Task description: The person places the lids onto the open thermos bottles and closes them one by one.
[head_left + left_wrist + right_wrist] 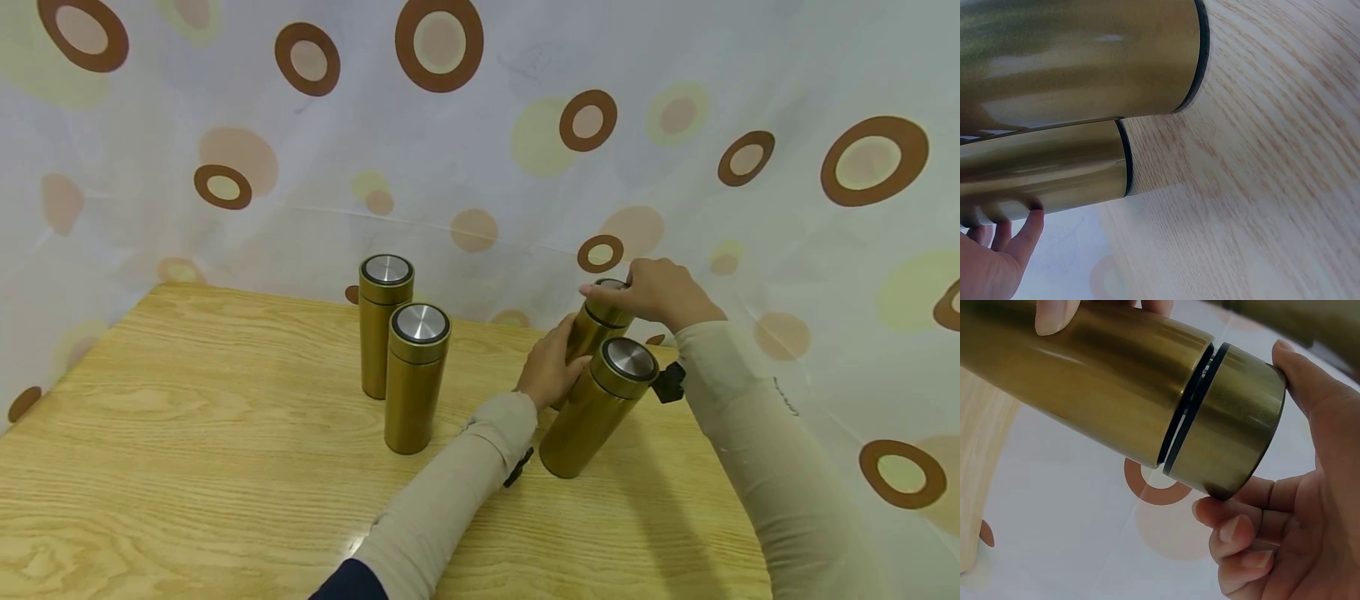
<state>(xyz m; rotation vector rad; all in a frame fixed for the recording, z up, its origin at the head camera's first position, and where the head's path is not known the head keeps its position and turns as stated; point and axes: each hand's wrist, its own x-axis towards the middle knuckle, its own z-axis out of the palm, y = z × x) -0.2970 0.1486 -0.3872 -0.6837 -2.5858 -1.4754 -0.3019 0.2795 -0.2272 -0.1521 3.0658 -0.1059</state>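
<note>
My left hand [551, 364] grips the body of a gold thermos bottle [1104, 381] at the back right of the table. The fingertips of that hand press its side in the left wrist view. Around its lid [1235, 419] are the thumb and fingers of my right hand [663, 293]. A narrow dark gap with threads shows between lid and body in the right wrist view. Just in front, a second gold thermos [592, 425] with a silver-topped lid stands on the table, its body close beside my left thumb, partly covering the held bottle in the head view.
Two more gold thermos bottles stand left of my left arm, one at the back [375, 342] and one nearer [416, 400]. The wooden table [225, 467] ends at a hanging cloth [480, 167] with circle patterns, which runs along the back and right sides.
</note>
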